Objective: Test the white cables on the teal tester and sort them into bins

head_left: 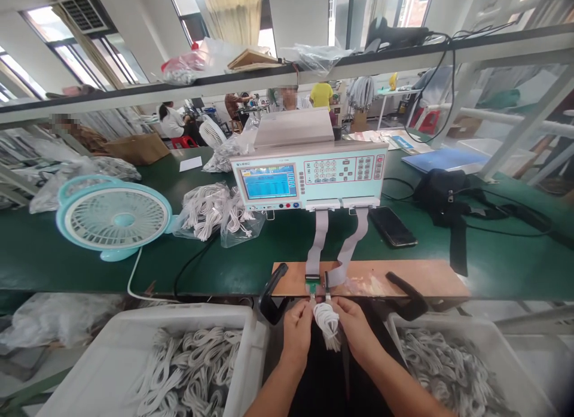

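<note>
A coiled white cable (327,322) hangs between my two hands at the front edge of the bench. My left hand (298,330) is closed, its fingers pinching one end of the cable by a small green circuit board (313,287). The other end is between the fingers of my right hand (354,326), also closed, by a dark connector (327,279). Grey ribbon cables (317,240) run from these connectors up to a bench tester (309,177) with a lit blue screen. My fingertips partly hide the plug ends.
Black clamps (272,294) hold a wooden board (403,278) to the green bench (224,270). White bins (258,351) of cables stand either side. A fan (123,219), bagged cables (207,210), a phone (393,227) and a black bag (442,192) lie around the tester. Other people sit beyond.
</note>
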### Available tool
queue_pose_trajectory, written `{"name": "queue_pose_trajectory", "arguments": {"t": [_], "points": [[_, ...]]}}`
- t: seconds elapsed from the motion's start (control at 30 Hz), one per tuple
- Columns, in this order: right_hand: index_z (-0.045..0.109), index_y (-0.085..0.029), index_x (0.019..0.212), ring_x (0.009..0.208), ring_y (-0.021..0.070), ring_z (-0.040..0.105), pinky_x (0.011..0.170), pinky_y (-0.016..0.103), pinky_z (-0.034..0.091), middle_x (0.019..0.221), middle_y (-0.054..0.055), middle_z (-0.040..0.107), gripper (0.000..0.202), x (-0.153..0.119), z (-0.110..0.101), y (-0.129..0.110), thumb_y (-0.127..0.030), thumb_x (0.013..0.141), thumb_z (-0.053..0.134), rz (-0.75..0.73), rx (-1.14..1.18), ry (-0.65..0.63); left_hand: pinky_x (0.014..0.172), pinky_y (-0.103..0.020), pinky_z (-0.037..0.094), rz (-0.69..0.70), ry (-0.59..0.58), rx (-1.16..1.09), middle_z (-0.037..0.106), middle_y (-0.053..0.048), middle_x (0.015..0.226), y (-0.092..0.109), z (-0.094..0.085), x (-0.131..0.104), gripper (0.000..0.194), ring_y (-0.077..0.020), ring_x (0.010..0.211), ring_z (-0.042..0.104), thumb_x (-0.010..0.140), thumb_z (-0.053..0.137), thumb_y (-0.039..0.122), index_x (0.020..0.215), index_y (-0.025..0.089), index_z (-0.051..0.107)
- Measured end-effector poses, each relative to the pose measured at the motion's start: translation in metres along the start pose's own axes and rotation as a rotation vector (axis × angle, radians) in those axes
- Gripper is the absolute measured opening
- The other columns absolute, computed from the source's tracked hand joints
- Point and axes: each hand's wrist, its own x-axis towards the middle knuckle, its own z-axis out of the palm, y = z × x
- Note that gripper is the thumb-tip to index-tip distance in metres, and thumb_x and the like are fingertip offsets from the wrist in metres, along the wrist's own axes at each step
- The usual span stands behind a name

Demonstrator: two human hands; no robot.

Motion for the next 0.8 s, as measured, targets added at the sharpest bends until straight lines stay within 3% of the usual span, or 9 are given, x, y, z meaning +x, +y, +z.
{"name": "queue_pose_trajectory", "arguments": {"t": [0.23,0.33,0.4,0.5,0.57,0.67,0.73,0.8], "points": [[0.067,-0.014,0.066,0.053,0.0127,0.045,0.053,0.023,0.035,0.057,0.0,0.058,0.033,0.001,0.001,0.0,-0.046,0.066,0.075,-0.019,0.013,-0.01,0.051,-0.021,0.035,0.024,0.005,0.076,0.049,0.002,0.055,0.003,0.009,-0.003,0.038,-0.0105,0.055,0.043,0.083,0.051,0.044,0.061,0.014,0.056],[0.069,-0.015,0.068,0.053,0.0137,0.049,0.053,0.024,0.038,0.06,0.001,0.062,0.031,-0.001,0.0,0.001,-0.045,0.062,0.078,-0.007,0.005,0.008,0.05,-0.021,0.038,0.031,-0.007,0.182,0.056,0.0,0.058,0.016,-0.005,-0.007,0.04,-0.012,0.055,0.049,0.085,0.047,0.043,0.061,0.013,0.06],[0.07,-0.016,0.07,0.055,0.0146,0.052,0.054,0.024,0.04,0.063,0.002,0.065,0.032,-0.001,-0.002,0.001,-0.043,0.056,0.081,0.007,-0.019,0.057,0.055,-0.022,0.044,0.09,0.012,0.262,0.064,-0.004,0.075,0.027,-0.034,-0.01,0.041,-0.0143,0.066,0.057,0.088,0.039,0.042,0.066,0.015,0.061],[0.072,-0.018,0.071,0.06,0.018,0.057,0.057,0.027,0.043,0.069,0.004,0.068,0.031,0.003,-0.004,0.002,-0.04,0.052,0.083,0.026,-0.071,0.104,0.073,-0.024,0.048,0.073,0.107,0.653,0.064,-0.006,0.102,0.034,-0.109,-0.024,0.046,-0.0145,0.087,0.059,0.093,0.02,0.036,0.085,0.018,0.061],[0.072,-0.019,0.072,0.066,0.0208,0.06,0.061,0.031,0.044,0.074,0.007,0.069,0.029,0.006,-0.008,0.004,-0.038,0.052,0.082,0.032,-0.101,0.108,0.084,-0.027,0.045,-0.108,0.171,0.932,0.063,-0.007,0.103,0.028,-0.169,-0.047,0.044,-0.0154,0.094,0.058,0.094,0.018,0.033,0.099,0.018,0.058],[0.072,-0.022,0.071,0.07,0.0236,0.062,0.064,0.036,0.045,0.076,0.009,0.068,0.03,0.011,-0.014,0.009,-0.039,0.05,0.084,0.02,-0.142,0.151,0.091,-0.039,0.041,-0.359,0.159,1.074,0.064,-0.012,0.102,0.004,-0.245,-0.101,0.031,-0.0249,0.101,0.057,0.084,0.045,0.033,0.106,0.015,0.058],[0.071,-0.025,0.072,0.071,0.0251,0.063,0.065,0.04,0.046,0.078,0.01,0.069,0.031,0.013,-0.017,0.012,-0.048,0.054,0.08,-0.035,-0.247,0.169,0.087,-0.044,0.042,-0.53,0.09,1.119,0.066,-0.014,0.099,-0.018,-0.275,-0.141,0.036,-0.0312,0.099,0.059,0.072,0.06,0.03,0.104,0.013,0.06],[0.07,-0.028,0.078,0.077,0.0268,0.064,0.068,0.043,0.048,0.084,0.01,0.069,0.035,0.009,-0.019,0.013,-0.06,0.065,0.069,-0.112,-0.429,0.142,0.083,-0.042,0.045,-0.655,0.004,1.124,0.067,-0.015,0.1,-0.039,-0.287,-0.177,0.042,-0.0316,0.095,0.061,0.068,0.064,0.03,0.106,0.012,0.061]]}}
